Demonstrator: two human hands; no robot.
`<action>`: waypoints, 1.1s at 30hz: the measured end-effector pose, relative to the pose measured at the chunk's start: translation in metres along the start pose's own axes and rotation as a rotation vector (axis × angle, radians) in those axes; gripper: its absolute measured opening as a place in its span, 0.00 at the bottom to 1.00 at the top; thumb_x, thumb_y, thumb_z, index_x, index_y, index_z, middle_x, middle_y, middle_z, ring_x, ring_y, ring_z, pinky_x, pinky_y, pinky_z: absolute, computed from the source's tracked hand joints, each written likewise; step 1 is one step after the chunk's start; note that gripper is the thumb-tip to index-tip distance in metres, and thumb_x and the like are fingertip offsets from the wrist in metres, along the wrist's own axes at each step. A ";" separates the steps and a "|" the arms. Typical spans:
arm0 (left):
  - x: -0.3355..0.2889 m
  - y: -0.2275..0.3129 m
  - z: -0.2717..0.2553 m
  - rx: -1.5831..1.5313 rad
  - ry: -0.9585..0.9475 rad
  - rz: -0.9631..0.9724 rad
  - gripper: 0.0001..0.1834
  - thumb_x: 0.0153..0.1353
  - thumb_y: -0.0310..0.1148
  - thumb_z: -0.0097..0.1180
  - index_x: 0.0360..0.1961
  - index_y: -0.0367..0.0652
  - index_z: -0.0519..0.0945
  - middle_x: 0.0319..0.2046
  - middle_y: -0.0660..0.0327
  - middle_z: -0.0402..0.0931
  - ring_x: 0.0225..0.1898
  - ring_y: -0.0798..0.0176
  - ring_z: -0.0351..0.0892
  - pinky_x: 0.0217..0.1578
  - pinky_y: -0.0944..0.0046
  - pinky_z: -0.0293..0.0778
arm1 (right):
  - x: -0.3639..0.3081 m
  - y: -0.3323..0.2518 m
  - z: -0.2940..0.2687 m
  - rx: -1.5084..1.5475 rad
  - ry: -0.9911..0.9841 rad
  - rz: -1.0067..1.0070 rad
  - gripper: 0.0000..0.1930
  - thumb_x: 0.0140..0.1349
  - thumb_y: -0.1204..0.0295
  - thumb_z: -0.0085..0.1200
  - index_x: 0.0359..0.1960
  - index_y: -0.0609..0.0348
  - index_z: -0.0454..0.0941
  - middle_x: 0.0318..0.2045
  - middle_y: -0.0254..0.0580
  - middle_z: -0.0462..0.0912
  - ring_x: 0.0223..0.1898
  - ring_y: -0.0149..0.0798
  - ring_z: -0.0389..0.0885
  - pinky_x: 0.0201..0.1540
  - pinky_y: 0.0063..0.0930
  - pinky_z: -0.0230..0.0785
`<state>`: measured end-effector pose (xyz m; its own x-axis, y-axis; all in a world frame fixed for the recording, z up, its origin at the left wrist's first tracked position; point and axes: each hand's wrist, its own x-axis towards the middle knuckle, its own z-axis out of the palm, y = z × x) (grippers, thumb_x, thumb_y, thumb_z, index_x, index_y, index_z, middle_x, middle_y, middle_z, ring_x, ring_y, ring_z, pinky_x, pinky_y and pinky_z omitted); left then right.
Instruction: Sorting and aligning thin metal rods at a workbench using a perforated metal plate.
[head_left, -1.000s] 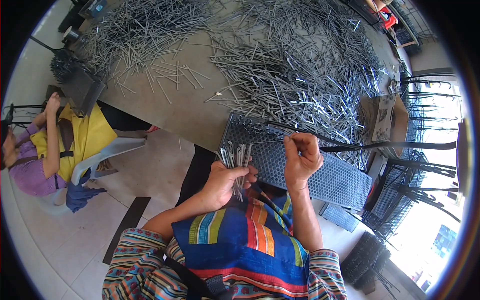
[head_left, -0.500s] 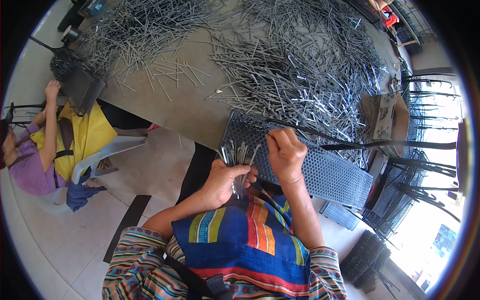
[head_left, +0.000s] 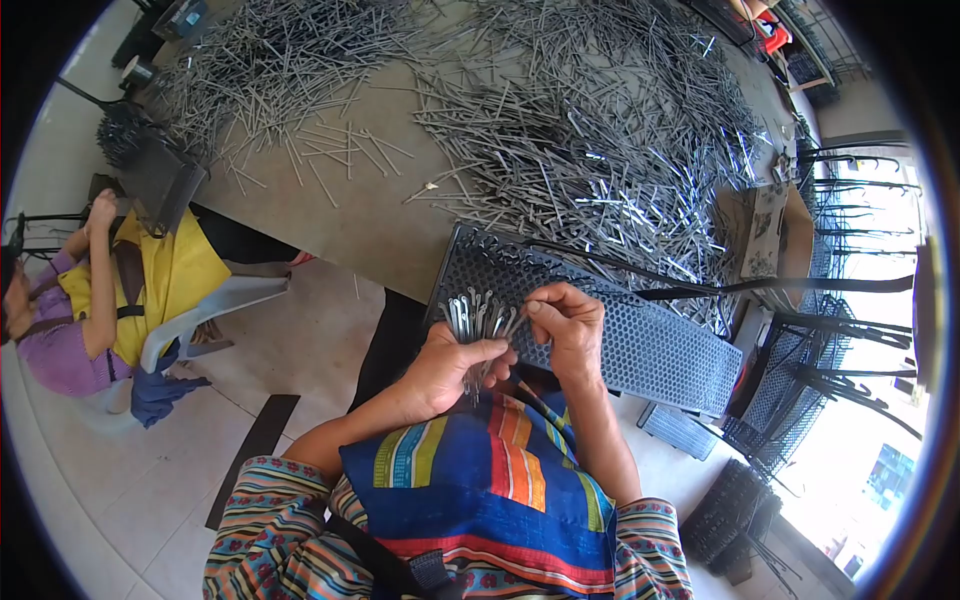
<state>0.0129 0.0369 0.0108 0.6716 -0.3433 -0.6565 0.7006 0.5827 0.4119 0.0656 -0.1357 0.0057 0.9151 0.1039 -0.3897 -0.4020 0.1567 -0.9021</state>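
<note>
My left hand [head_left: 448,372] is wrapped round a bundle of thin metal rods [head_left: 476,316], whose small looped ends fan out upward above the thumb. Just right of the bundle, my right hand [head_left: 572,330] is closed in a pinch. Its thumb and forefinger meet the end of one rod that leans out from the rest. Behind both hands slants a long black perforated metal panel [head_left: 665,352], with a row of dark hooked pieces [head_left: 500,246] along its upper left part. A long black bar [head_left: 770,290] runs over its far edge.
Big heaps of loose metal rods [head_left: 590,150] cover much of the table [head_left: 375,215]. An open cardboard box [head_left: 768,235] sits at the right. More perforated panels with black handles [head_left: 790,400] stand beyond it. At left, a co-worker in a yellow apron [head_left: 170,265] sits on a grey chair [head_left: 215,308].
My right hand has come down and left, from above the panel to the bundle's rod ends. My left hand keeps its hold, and more looped ends show.
</note>
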 end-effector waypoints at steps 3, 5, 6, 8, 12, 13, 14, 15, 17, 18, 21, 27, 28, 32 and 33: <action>-0.004 0.000 -0.001 0.119 -0.022 0.042 0.05 0.58 0.25 0.60 0.36 0.40 0.80 0.27 0.57 0.82 0.22 0.68 0.79 0.21 0.71 0.72 | -0.003 0.001 -0.007 0.014 0.025 -0.029 0.02 0.57 0.81 0.58 0.27 0.65 0.78 0.23 0.41 0.82 0.13 0.22 0.68 0.16 0.15 0.56; -0.004 -0.003 -0.004 0.163 -0.010 0.048 0.05 0.58 0.25 0.60 0.36 0.40 0.80 0.27 0.57 0.82 0.22 0.68 0.79 0.21 0.71 0.71 | -0.003 -0.004 -0.012 0.090 0.102 -0.083 0.03 0.58 0.81 0.57 0.27 0.64 0.77 0.21 0.39 0.81 0.13 0.22 0.67 0.16 0.15 0.57; -0.005 -0.004 -0.006 0.203 0.001 0.051 0.05 0.58 0.25 0.60 0.36 0.39 0.80 0.26 0.57 0.82 0.21 0.68 0.79 0.21 0.71 0.71 | -0.003 -0.007 -0.014 0.163 0.180 -0.134 0.04 0.59 0.81 0.57 0.27 0.63 0.76 0.20 0.37 0.80 0.13 0.22 0.67 0.16 0.15 0.57; -0.006 -0.006 -0.008 0.196 0.016 0.041 0.05 0.59 0.24 0.59 0.37 0.38 0.79 0.28 0.56 0.82 0.23 0.67 0.79 0.22 0.70 0.71 | 0.000 -0.012 -0.018 0.098 0.261 -0.246 0.04 0.60 0.81 0.56 0.27 0.63 0.75 0.21 0.40 0.81 0.12 0.22 0.67 0.15 0.14 0.56; -0.002 -0.014 -0.005 0.055 0.060 0.009 0.08 0.60 0.24 0.56 0.40 0.37 0.79 0.31 0.54 0.82 0.28 0.65 0.81 0.26 0.67 0.73 | 0.006 -0.016 -0.013 -0.137 0.377 -0.505 0.05 0.60 0.83 0.56 0.29 0.62 0.74 0.23 0.41 0.82 0.14 0.21 0.69 0.16 0.12 0.58; -0.001 -0.014 -0.002 0.058 0.059 0.011 0.08 0.60 0.24 0.56 0.40 0.37 0.79 0.31 0.54 0.82 0.28 0.65 0.81 0.26 0.67 0.73 | 0.008 -0.015 -0.010 -0.274 0.406 -0.601 0.05 0.59 0.84 0.57 0.29 0.62 0.74 0.23 0.40 0.81 0.15 0.21 0.70 0.17 0.12 0.59; 0.000 -0.013 0.001 0.054 0.059 0.000 0.08 0.60 0.24 0.55 0.41 0.36 0.79 0.31 0.54 0.82 0.29 0.64 0.81 0.28 0.67 0.74 | 0.011 -0.009 -0.011 -0.382 0.421 -0.649 0.05 0.57 0.84 0.59 0.29 0.61 0.76 0.22 0.36 0.81 0.16 0.20 0.72 0.18 0.13 0.61; 0.002 -0.012 0.004 0.050 0.062 -0.010 0.09 0.61 0.24 0.54 0.42 0.36 0.79 0.32 0.54 0.82 0.31 0.64 0.82 0.29 0.66 0.74 | 0.014 -0.006 -0.011 -0.378 0.419 -0.651 0.05 0.57 0.84 0.59 0.29 0.61 0.76 0.22 0.36 0.81 0.16 0.20 0.72 0.18 0.13 0.61; 0.003 -0.011 0.007 0.050 0.072 -0.002 0.09 0.61 0.24 0.53 0.43 0.37 0.79 0.33 0.54 0.82 0.31 0.63 0.82 0.29 0.66 0.74 | 0.018 -0.002 -0.010 -0.623 0.387 -0.717 0.05 0.56 0.83 0.61 0.27 0.61 0.78 0.22 0.32 0.81 0.17 0.19 0.72 0.19 0.16 0.62; 0.004 -0.011 0.008 0.048 0.079 0.002 0.10 0.61 0.24 0.53 0.43 0.37 0.79 0.33 0.55 0.82 0.31 0.63 0.82 0.28 0.66 0.74 | 0.018 -0.005 -0.007 -0.693 0.387 -0.756 0.05 0.53 0.82 0.63 0.26 0.61 0.79 0.21 0.34 0.81 0.18 0.23 0.74 0.21 0.21 0.65; 0.006 -0.014 0.010 0.017 0.106 0.004 0.09 0.60 0.24 0.54 0.41 0.36 0.79 0.30 0.55 0.82 0.28 0.63 0.81 0.27 0.67 0.72 | 0.023 -0.006 0.000 -0.803 0.280 -0.855 0.06 0.50 0.82 0.65 0.26 0.60 0.79 0.21 0.39 0.80 0.19 0.32 0.76 0.23 0.24 0.67; 0.008 -0.015 0.009 -0.013 0.095 0.028 0.08 0.60 0.24 0.53 0.41 0.35 0.79 0.29 0.55 0.82 0.27 0.63 0.80 0.27 0.67 0.72 | 0.019 -0.015 0.005 -1.134 0.193 -0.853 0.05 0.50 0.73 0.65 0.28 0.55 0.82 0.23 0.37 0.77 0.22 0.45 0.79 0.24 0.35 0.70; 0.008 -0.015 0.009 -0.014 0.095 0.027 0.08 0.60 0.24 0.53 0.41 0.35 0.79 0.29 0.55 0.82 0.27 0.63 0.80 0.27 0.67 0.72 | 0.018 -0.016 0.003 -1.163 0.174 -0.851 0.05 0.50 0.74 0.65 0.28 0.54 0.82 0.23 0.37 0.77 0.22 0.45 0.79 0.25 0.35 0.70; 0.007 -0.015 0.010 -0.027 0.088 0.033 0.08 0.61 0.23 0.53 0.41 0.35 0.79 0.29 0.55 0.82 0.27 0.63 0.80 0.27 0.67 0.72 | 0.019 -0.021 0.000 -1.248 0.066 -0.835 0.05 0.50 0.74 0.64 0.30 0.53 0.82 0.24 0.36 0.77 0.23 0.45 0.79 0.25 0.35 0.71; 0.008 -0.015 0.010 -0.026 0.087 0.047 0.08 0.61 0.23 0.53 0.41 0.35 0.79 0.30 0.55 0.82 0.27 0.63 0.80 0.27 0.67 0.72 | 0.020 -0.020 -0.001 -1.248 0.069 -0.834 0.05 0.50 0.74 0.64 0.30 0.53 0.82 0.24 0.36 0.77 0.23 0.45 0.79 0.25 0.35 0.71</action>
<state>0.0105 0.0181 0.0062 0.6793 -0.2507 -0.6897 0.6617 0.6158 0.4277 0.0920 -0.1378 0.0162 0.8749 0.3585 0.3257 0.4740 -0.7722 -0.4232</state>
